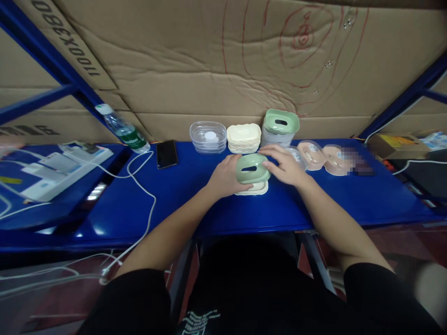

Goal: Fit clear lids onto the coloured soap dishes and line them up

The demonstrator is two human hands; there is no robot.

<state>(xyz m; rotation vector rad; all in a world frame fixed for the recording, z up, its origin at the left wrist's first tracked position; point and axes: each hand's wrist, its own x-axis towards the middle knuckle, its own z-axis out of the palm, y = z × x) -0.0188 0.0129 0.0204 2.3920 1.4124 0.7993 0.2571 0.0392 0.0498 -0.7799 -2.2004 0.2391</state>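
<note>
The left hand's (pixel 224 178) fingers curl round the green box (pixel 257 176); the right hand's (pixel 287 166) half-bent fingers hold its other side, seemingly steadying it above the cream tray (pixel 257 189) on the table (pixel 279 211). 3 stacks (pixel 243 138) stand behind, presumably within reach.

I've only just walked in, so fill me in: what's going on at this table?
A person at a blue table has both hands on a green slotted plastic piece: the left hand grips its left side, the right hand touches its upper right edge. A shallow cream tray shows just below; whether they are joined I can't tell. Behind stand stacked clear containers and stacked cream trays.
</note>
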